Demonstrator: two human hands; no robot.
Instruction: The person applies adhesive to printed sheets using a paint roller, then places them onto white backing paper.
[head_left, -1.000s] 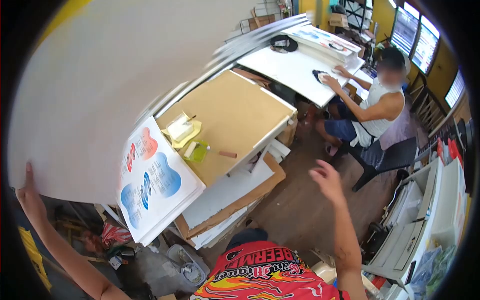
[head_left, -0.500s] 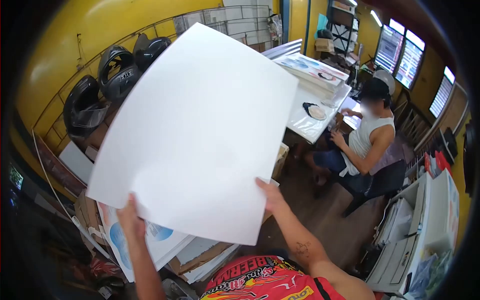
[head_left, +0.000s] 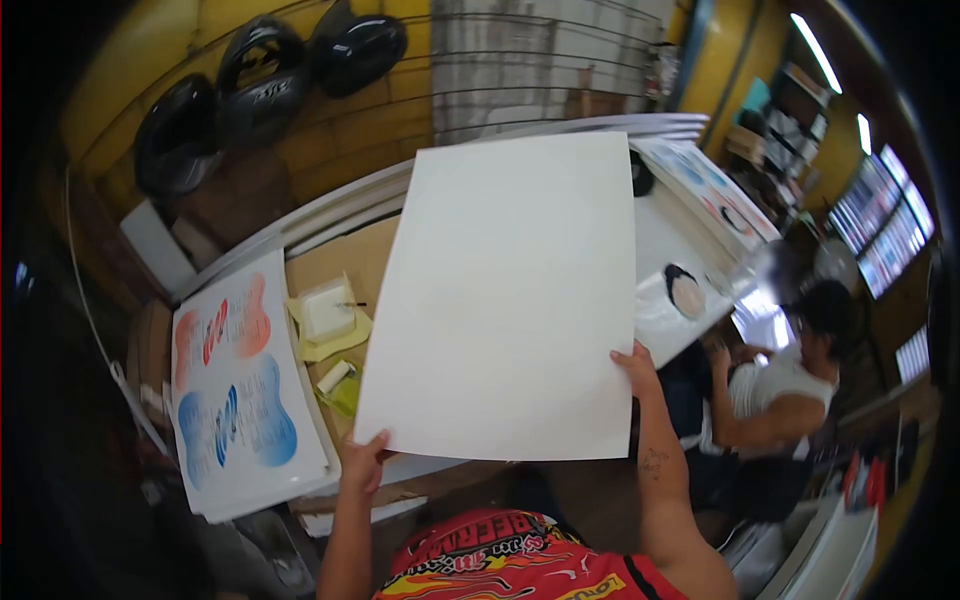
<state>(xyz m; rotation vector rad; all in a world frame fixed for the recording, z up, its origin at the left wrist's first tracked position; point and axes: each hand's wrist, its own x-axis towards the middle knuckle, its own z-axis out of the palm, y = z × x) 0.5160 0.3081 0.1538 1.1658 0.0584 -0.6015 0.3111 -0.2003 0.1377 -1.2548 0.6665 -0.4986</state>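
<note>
A large blank white sheet (head_left: pixel 505 300) is held out in front of me, above a long work table. My left hand (head_left: pixel 364 462) grips its lower left corner with the thumb on top. Higher up on the right edge, my right hand (head_left: pixel 636 370) pinches the sheet, thumb over the face. Fingers under the sheet are hidden on both sides. Left of the sheet, a stack of printed sheets (head_left: pixel 235 400) with red and blue shapes lies on the table. Between them are a white pad on yellow paper (head_left: pixel 328 312) and a small white roll on green-yellow material (head_left: pixel 338 378).
Black helmet-like shells (head_left: pixel 262 80) hang on the yellow wall at back left. At right, a white-topped table (head_left: pixel 655 235) carries a dark and beige round item (head_left: pixel 686 292) and more prints (head_left: pixel 715 190). A person in a white sleeveless top (head_left: pixel 780 400) sits beside it.
The sheet has come down and levelled, and the view has turned left. The brown tabletop, pad and roll now show, along with more of the printed stack. Both hands keep their hold.
</note>
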